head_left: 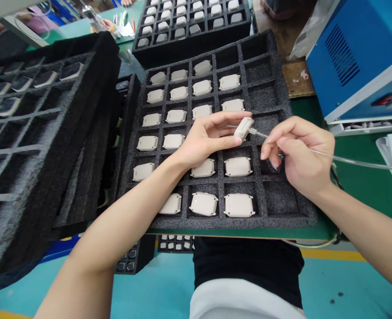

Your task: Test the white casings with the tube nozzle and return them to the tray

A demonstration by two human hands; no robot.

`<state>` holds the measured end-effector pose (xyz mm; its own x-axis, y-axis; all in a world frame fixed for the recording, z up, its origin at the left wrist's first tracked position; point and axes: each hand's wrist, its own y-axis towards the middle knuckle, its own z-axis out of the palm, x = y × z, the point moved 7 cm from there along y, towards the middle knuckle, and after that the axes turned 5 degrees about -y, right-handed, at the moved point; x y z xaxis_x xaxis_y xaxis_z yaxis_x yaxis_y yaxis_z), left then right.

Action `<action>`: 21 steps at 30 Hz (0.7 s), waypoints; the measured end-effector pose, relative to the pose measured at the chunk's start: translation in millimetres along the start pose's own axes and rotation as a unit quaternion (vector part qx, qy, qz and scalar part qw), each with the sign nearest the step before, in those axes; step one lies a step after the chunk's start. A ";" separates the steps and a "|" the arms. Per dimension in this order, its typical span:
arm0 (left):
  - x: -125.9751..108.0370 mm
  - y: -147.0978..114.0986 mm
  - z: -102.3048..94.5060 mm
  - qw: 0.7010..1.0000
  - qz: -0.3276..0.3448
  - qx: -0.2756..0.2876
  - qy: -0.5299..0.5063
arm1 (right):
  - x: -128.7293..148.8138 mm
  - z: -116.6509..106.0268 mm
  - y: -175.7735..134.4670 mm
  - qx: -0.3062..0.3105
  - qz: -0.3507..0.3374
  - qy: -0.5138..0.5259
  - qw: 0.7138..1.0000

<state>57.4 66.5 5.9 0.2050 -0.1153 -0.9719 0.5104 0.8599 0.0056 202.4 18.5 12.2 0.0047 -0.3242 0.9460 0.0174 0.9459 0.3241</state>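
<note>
Our left grip (pixel 202 137) pinches one pale watch case (pixel 243 129) above the foam tray (pixel 302 212) on the green worktop (pixel 365 190); our right grip (pixel 304 153) is closed around the clear tube (pixel 358 162), with its nozzle (pixel 253 131) at the case, though we cannot tell how firmly it bears on it. To do this well, we should steady the case by its edges, hold the nozzle in line and press lightly, so nothing scuffs. The case looks smooth, matt and rounded, probably plastic; the tube is thin, glossy and bendy; the tray is grainy dark foam with squarish pockets (pixel 280 199).
</note>
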 end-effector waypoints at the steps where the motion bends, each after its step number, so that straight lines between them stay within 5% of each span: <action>1: 0.0 0.0 0.1 1.000 0.000 0.002 0.002 | -0.3 0.1 0.0 0.001 0.001 0.000 1.000; 11: -0.2 1.1 -1.0 0.998 0.033 0.038 0.025 | 0.3 1.7 0.8 0.005 0.017 0.019 1.000; 21: 4.0 3.5 -8.7 0.998 0.005 0.011 0.063 | -4.3 8.2 7.4 0.027 0.057 0.073 0.995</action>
<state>52.8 73.4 -0.1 0.1039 -0.0427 -0.9937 0.5282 0.8489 0.0187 194.3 27.0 10.6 0.1494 -0.2095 0.9663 -0.0458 0.9748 0.2184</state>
